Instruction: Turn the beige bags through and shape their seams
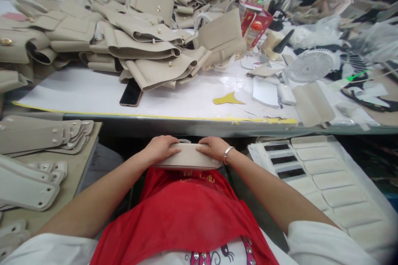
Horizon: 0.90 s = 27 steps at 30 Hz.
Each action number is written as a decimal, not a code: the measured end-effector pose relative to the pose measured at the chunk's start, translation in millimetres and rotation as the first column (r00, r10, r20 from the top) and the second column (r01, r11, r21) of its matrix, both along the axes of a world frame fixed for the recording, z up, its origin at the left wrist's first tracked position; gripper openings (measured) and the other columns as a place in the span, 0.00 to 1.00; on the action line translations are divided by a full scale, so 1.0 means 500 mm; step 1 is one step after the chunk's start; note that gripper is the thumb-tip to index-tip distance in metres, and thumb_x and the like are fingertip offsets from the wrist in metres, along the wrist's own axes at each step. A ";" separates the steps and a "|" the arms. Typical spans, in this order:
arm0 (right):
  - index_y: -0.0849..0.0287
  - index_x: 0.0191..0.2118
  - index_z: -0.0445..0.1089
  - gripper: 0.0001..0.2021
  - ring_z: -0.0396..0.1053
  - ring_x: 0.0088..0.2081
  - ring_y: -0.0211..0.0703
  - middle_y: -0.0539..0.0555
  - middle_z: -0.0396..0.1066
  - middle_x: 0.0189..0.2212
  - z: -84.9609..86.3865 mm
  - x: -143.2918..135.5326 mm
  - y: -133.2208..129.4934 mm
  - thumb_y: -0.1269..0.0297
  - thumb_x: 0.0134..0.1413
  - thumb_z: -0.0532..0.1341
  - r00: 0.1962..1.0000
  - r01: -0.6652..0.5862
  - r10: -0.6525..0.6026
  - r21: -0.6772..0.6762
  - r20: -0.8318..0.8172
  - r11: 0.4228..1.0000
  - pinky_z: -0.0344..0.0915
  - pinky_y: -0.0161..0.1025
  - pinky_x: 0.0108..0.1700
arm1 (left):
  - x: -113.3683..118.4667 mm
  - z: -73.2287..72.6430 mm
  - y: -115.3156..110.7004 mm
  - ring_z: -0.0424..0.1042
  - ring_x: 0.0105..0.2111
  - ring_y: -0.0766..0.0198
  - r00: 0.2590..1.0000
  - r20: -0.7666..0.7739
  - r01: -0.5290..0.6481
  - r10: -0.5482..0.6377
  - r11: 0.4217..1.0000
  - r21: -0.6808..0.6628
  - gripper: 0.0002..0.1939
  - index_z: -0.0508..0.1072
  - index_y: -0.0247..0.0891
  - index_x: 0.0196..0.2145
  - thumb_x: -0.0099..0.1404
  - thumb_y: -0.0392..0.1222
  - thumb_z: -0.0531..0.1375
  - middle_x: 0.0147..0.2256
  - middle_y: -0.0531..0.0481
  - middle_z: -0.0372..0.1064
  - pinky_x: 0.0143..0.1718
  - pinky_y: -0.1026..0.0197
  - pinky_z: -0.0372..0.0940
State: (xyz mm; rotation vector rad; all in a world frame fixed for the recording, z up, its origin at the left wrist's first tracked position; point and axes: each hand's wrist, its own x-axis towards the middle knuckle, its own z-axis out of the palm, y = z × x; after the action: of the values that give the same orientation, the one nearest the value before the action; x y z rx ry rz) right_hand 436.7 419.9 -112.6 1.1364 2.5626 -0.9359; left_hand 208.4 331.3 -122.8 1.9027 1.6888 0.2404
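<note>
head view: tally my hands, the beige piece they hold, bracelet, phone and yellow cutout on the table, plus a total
Left hand and right hand: 2
Held beige piece: 1
Bracelet: 1
Phone: 1
Yellow cutout: 1
Total: 6

This is a workshop, apparently for bags: beyond the left grip (161, 148), a bench (180, 102) carries a heap of near-identical beige bag bodies (141, 47) with metal fittings (6, 42). Stacks of cut panels (31, 136) lie to the left of that grip, rows of pale pieces (338, 177) to the right of the right grip (215, 148), and a red apron (186, 211) is worn just below both.
</note>
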 end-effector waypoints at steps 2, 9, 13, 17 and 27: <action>0.57 0.42 0.71 0.19 0.68 0.41 0.46 0.56 0.71 0.41 0.002 -0.010 -0.005 0.50 0.51 0.55 1.000 -0.022 0.022 0.000 -0.006 1.000 0.61 0.38 0.43 | 0.025 0.007 0.008 0.68 0.43 0.54 0.997 -0.043 0.064 -0.064 0.998 0.012 0.21 0.70 0.41 0.46 0.60 0.53 0.51 0.45 0.46 0.69 0.44 0.57 0.60; 0.61 0.48 0.64 0.21 0.66 0.46 0.43 0.59 0.68 0.46 -0.037 0.119 -0.048 0.53 0.53 0.54 0.803 0.427 -0.490 -0.245 -0.340 0.870 0.60 0.42 0.50 | 0.089 -0.009 -0.018 0.60 0.51 0.51 0.982 -0.097 0.180 -0.164 0.963 0.199 0.37 0.59 0.37 0.55 0.53 0.61 0.57 0.53 0.40 0.60 0.54 0.47 0.49; 0.62 0.47 0.61 0.25 0.68 0.45 0.46 0.65 0.67 0.46 -0.048 0.171 -0.075 0.47 0.57 0.43 0.418 0.518 -0.859 -0.699 -0.296 0.493 0.62 0.47 0.49 | 0.158 -0.019 0.003 0.57 0.53 0.50 0.963 -0.088 0.269 -0.255 0.935 0.231 0.46 0.55 0.34 0.57 0.47 0.65 0.59 0.55 0.38 0.57 0.53 0.49 0.51; 0.60 0.51 0.56 0.33 0.61 0.53 0.44 0.63 0.58 0.55 -0.026 0.179 -0.079 0.42 0.56 0.30 0.259 0.313 -0.903 -0.855 -0.343 0.414 0.61 0.48 0.51 | 0.191 -0.024 0.025 0.59 0.52 0.50 0.961 -0.100 0.276 -0.260 0.934 0.227 0.45 0.57 0.34 0.56 0.47 0.67 0.57 0.54 0.38 0.58 0.52 0.50 0.52; 0.60 0.32 0.66 0.12 0.66 0.25 0.34 0.50 0.68 0.26 -0.031 0.190 -0.115 0.56 0.48 0.59 0.423 0.538 -0.843 -0.657 -0.333 0.529 0.64 0.33 0.29 | 0.183 -0.024 0.026 0.56 0.53 0.50 0.951 -0.099 0.307 -0.292 0.932 0.193 0.48 0.53 0.36 0.57 0.44 0.64 0.61 0.56 0.40 0.55 0.52 0.51 0.51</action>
State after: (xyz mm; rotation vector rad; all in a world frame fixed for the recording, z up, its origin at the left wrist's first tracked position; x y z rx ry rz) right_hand 531.7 362.3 -128.0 2.0870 1.8640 -2.3463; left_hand 299.8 344.3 -135.0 2.3170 1.4340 0.2387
